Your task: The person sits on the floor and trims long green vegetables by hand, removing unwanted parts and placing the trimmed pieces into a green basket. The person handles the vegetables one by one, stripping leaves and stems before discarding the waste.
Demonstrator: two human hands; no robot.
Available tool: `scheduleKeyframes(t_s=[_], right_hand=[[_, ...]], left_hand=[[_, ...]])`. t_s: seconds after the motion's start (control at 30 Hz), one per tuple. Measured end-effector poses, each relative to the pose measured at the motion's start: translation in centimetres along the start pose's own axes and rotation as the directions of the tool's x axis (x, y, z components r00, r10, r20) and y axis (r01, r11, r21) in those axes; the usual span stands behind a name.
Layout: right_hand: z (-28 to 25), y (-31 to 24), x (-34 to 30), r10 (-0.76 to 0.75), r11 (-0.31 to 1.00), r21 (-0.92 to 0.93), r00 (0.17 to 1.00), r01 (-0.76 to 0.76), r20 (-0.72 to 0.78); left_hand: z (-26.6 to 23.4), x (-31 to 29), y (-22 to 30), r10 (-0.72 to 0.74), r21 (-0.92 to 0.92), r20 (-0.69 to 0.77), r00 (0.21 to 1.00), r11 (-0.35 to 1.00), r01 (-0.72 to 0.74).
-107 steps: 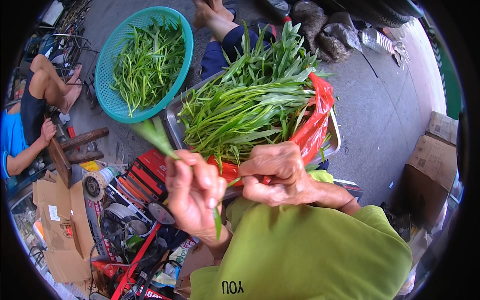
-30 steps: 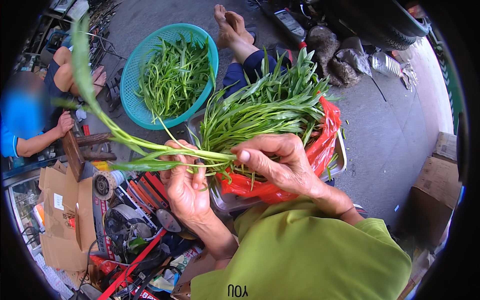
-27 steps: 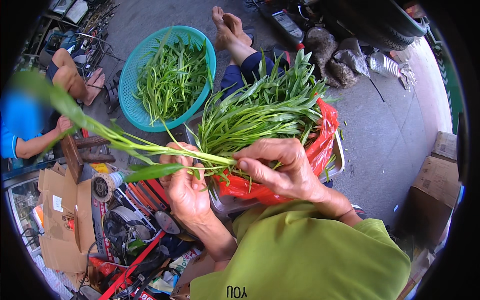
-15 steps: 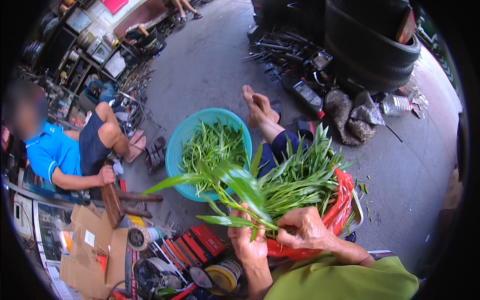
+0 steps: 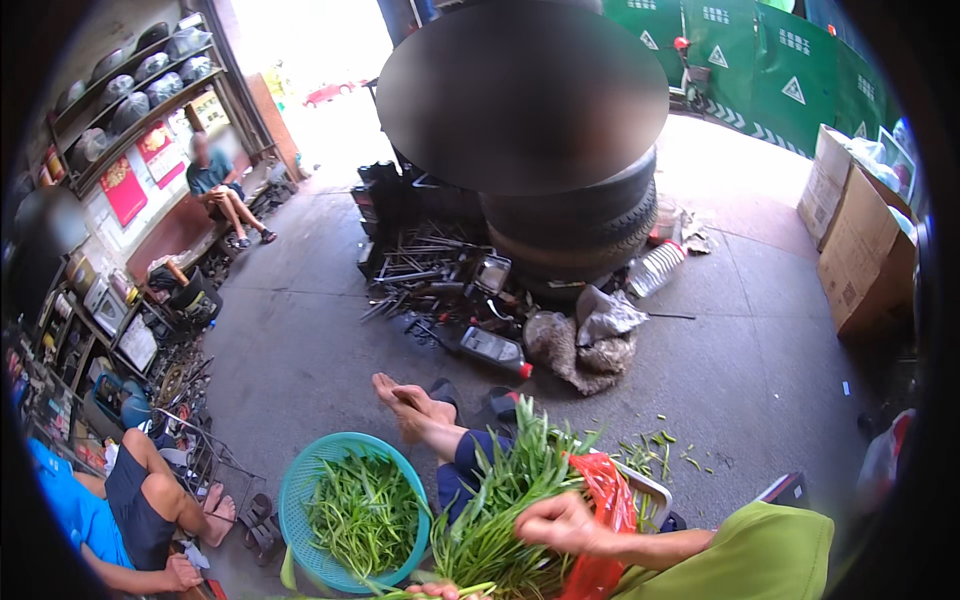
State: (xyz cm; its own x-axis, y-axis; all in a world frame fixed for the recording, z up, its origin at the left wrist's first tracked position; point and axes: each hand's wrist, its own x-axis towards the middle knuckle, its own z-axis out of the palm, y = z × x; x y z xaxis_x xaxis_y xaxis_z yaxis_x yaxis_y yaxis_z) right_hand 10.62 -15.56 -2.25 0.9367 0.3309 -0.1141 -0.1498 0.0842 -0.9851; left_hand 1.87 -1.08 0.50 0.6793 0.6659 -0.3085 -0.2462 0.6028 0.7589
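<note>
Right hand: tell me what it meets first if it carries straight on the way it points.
The right hand points leftward, fingers already in the heap of green stalks; beyond those probably the teal basket, though depth is unclear.

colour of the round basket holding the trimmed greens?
Teal, a perforated plastic basket, seen clearly in the head view, lower left of the right hand.

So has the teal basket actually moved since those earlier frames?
Cannot tell. The teal basket sits lower in view, but still left of the greens pile; the camera tilted up.
</note>
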Motion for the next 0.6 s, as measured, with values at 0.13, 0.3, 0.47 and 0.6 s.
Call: scheduleKeyframes(t_s=[0.13, 0.3, 0.47, 0.6], right_hand=[[-5.9, -2.0, 3.3, -0.102, 0.994, -0.059, 0.93, 0.087, -0.353], [-12.8, -0.5, 3.4, -0.276, 0.787, -0.602, 0.797, -0.133, -0.538], [-15.7, 1.9, -0.4, -0.284, 0.046, -0.992, 0.951, -0.116, -0.125], [-10.1, -3.5, 0.4, -0.314, 0.6, -0.794, 0.941, 0.095, -0.125]], left_hand=[[-1.0, 0.5, 0.7, 0.018, 0.103, -0.063, 0.998, 0.995, -0.011], [-2.3, 0.7, 1.3, -0.01, 0.21, -0.133, 0.991, 0.977, 0.038], [-3.6, 0.5, 2.1, -0.006, 0.295, -0.156, 0.988, 0.954, 0.052], [-2.4, 0.4, 2.4, 0.047, 0.463, -0.13, 0.99, 0.886, 0.019]])
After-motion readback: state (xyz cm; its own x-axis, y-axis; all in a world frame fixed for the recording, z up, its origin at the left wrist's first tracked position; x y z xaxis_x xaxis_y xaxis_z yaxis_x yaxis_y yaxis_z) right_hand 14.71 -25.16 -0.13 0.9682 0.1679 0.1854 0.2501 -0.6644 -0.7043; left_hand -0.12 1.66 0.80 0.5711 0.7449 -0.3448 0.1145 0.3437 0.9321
